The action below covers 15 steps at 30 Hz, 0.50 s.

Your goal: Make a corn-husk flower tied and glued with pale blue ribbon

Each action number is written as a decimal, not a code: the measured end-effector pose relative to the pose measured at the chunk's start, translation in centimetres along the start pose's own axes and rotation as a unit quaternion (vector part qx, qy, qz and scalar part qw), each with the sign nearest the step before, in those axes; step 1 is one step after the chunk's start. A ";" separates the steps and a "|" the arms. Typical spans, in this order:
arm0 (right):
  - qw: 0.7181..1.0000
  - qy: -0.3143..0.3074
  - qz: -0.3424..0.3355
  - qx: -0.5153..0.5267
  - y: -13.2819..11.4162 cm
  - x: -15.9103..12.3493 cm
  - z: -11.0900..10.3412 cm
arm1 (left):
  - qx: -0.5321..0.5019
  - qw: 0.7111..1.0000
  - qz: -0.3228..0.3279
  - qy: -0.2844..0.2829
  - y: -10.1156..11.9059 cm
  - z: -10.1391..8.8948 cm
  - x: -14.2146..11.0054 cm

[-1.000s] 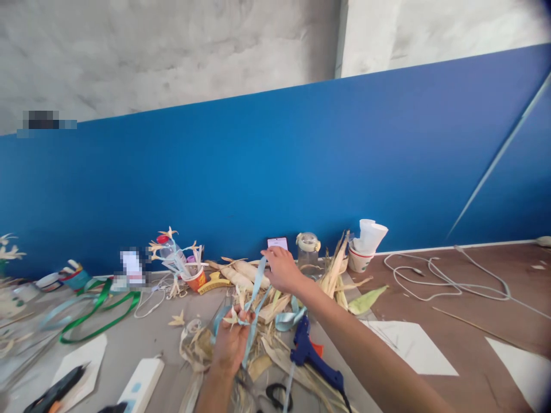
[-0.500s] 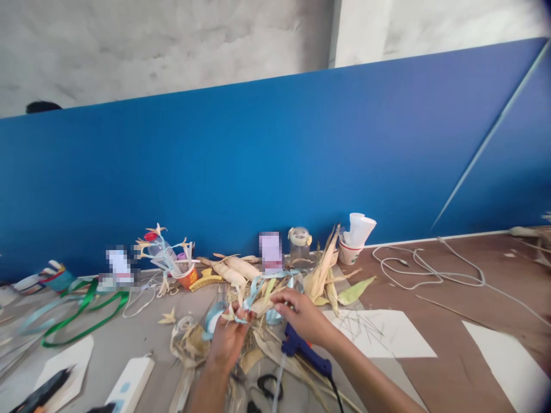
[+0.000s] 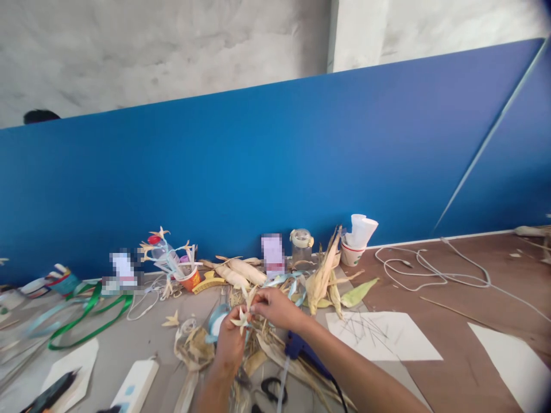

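My left hand [image 3: 231, 344] is closed, pinching a pale flower [image 3: 241, 320] that looks made of dried corn husk, with pointed petals spread. A second pale husk piece [image 3: 248, 296] rises just behind it. My right hand [image 3: 275, 308] meets the left from the right side, thumb and fingers pinched at the husk petals. What exactly lies between those fingertips is partly hidden. Beside the left hand is a light blue ribbon roll [image 3: 217, 322]. Under my right forearm lies a blue glue gun [image 3: 295, 345], a clear glue stick [image 3: 283, 381] poking from its back.
Dried husks [image 3: 322, 275], a glass jar [image 3: 302, 246] and a paper cup [image 3: 353, 252] stand along the blue partition [image 3: 241, 183]. Husk flowers [image 3: 160, 232] rise beside an orange cup [image 3: 190, 280]. Black scissors [image 3: 272, 390], a power strip [image 3: 136, 381], green ribbon [image 3: 90, 327] and wires on white paper [image 3: 404, 338] lie around.
My right hand has moved left and down to meet the left hand. The husk flower now faces up in view; the blue ribbon strip stretched between the hands has dropped away.
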State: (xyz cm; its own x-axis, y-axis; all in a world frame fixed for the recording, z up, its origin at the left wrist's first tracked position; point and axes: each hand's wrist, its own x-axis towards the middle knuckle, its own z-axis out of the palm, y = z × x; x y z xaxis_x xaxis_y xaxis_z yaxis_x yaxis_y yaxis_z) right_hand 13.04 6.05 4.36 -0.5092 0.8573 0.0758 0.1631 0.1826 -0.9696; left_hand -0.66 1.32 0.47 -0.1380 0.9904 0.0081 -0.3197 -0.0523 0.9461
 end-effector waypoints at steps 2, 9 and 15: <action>1.000 0.003 0.012 -0.004 0.4 0.2 0.1 | 0.077 0.997 0.026 0.008 -0.1 -0.2 0.0; 0.995 0.014 0.096 0.018 0.8 0.7 0.8 | 0.199 0.974 0.100 0.032 -0.1 -0.2 -0.2; 0.984 0.039 0.171 -0.013 -0.3 0.8 0.7 | 0.291 0.946 0.133 0.058 -0.8 0.0 -0.2</action>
State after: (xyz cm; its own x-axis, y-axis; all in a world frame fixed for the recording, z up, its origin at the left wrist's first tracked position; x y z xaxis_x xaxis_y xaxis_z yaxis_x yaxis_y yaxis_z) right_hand 11.98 6.37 4.50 -0.3543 0.9052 -0.2347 0.3362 -0.1108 -0.9352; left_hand -0.39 1.19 -0.29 -0.2546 0.9296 0.2665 0.3055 -0.1841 0.9342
